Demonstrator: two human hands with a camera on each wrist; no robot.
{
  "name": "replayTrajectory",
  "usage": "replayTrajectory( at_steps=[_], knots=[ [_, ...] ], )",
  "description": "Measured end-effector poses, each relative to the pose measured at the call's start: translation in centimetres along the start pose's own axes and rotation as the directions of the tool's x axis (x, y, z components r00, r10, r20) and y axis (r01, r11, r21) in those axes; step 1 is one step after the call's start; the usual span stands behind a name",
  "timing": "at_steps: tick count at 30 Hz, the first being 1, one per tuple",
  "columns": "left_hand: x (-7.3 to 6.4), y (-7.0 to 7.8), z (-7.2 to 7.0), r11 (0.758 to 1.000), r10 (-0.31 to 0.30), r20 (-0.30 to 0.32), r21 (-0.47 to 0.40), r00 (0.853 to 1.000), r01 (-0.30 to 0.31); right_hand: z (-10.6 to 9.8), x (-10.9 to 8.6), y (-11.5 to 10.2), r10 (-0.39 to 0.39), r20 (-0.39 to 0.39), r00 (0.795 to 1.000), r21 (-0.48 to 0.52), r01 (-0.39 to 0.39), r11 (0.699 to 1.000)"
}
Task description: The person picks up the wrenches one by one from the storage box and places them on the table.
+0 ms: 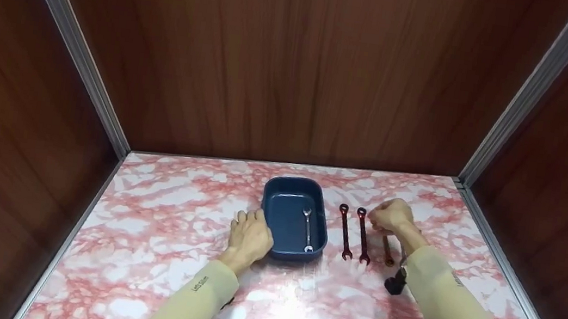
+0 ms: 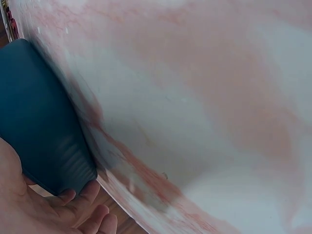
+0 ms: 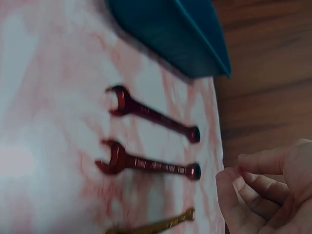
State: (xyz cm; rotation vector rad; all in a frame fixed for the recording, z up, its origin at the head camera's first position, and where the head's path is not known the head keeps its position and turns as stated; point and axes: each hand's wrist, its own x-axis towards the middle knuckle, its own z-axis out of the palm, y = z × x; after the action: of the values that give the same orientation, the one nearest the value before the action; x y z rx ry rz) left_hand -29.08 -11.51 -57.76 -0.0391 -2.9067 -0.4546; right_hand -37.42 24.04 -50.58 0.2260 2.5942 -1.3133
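Note:
A deep blue rectangular container (image 1: 283, 254) stands on the table. Inside it lies a small silver combination wrench (image 1: 308, 228), open end away from me. My left hand (image 1: 248, 234) holds the container by its left wall; in the left wrist view its curled fingers (image 2: 87, 190) touch one end of the wall, the thumb partly out of frame. To the container's right lie two dark red wrenches (image 1: 345, 232) (image 1: 363, 236), side by side. My right hand (image 1: 392, 216) is past the ring end of the right one, fingers loosely bent, nothing visible between them. A gold wrench (image 1: 388, 250) lies partly hidden beneath it.
The table (image 1: 167, 254) has a red-and-white marbled top. Dark wood panels (image 1: 297, 62) enclose it at the back and both sides, with metal rails (image 1: 79, 45) at the corners. A small black object (image 1: 395, 284) hangs by the right wrist.

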Motion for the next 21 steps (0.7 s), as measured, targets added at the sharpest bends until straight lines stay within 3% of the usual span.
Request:
replayTrajectory(
  at_steps=[21],
  knots=[
    [0.0,-0.1,-0.1,0.999,0.003,-0.002,0.036,1.0,-0.003,6.7,-0.9,-6.7,-0.093,0.056,0.994,-0.016,0.094,0.995]
  ],
)
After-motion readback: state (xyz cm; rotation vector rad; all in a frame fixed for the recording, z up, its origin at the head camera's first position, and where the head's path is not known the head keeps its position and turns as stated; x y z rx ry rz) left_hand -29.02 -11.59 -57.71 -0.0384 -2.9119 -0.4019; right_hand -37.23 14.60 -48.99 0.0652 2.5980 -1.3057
